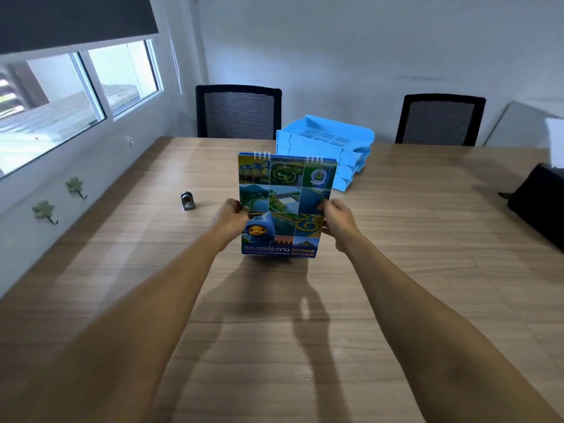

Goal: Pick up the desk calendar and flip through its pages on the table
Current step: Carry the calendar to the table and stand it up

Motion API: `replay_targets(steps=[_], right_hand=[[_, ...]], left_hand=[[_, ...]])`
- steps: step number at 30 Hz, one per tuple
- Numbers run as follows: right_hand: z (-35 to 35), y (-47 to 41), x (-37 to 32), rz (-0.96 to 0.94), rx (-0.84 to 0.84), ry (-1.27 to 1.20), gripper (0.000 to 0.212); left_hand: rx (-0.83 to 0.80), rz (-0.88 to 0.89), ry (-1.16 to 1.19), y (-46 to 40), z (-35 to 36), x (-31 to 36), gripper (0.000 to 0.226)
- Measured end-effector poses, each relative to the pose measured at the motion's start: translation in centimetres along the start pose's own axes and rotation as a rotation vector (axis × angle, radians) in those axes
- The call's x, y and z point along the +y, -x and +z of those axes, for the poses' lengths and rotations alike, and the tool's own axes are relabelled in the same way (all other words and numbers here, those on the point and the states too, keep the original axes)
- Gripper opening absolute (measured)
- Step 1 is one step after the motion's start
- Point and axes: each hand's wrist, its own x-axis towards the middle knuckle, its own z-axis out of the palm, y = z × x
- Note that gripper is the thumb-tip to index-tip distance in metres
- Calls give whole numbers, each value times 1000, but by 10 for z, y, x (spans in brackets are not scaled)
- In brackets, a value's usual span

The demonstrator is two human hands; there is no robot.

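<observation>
The desk calendar is a spiral-bound pad with a blue and green photo-grid cover and a blue cartoon mascot near the bottom. It stands upright, cover facing me, at the middle of the wooden table. My left hand grips its left edge about halfway up. My right hand grips the right edge at the same height. The wire rings are at the top. Whether its bottom edge touches the table I cannot tell.
A stack of light blue paper trays stands just behind the calendar. A small grey metal object lies to the left. A black bag sits at the right edge. Two black mesh chairs stand at the far side.
</observation>
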Motion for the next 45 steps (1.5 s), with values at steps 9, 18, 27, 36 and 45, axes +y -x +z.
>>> replay_targets(steps=[9, 18, 27, 36, 45], right_hand=[[-2, 3, -14, -46, -63, 45, 15], [3, 3, -13, -74, -64, 60, 13], [-4, 6, 19, 34, -51, -63, 19], [-1, 15, 41, 27, 15, -38, 11], [-9, 38, 74, -69, 41, -58, 54]], left_hand=[[-52, 15, -47, 9, -6, 19, 14], [-80, -82, 54, 10, -2, 17, 30], [-110, -29, 44, 16, 13, 10, 30], [3, 96, -19, 24, 25, -14, 31], [154, 154, -123, 44, 26, -41, 40]])
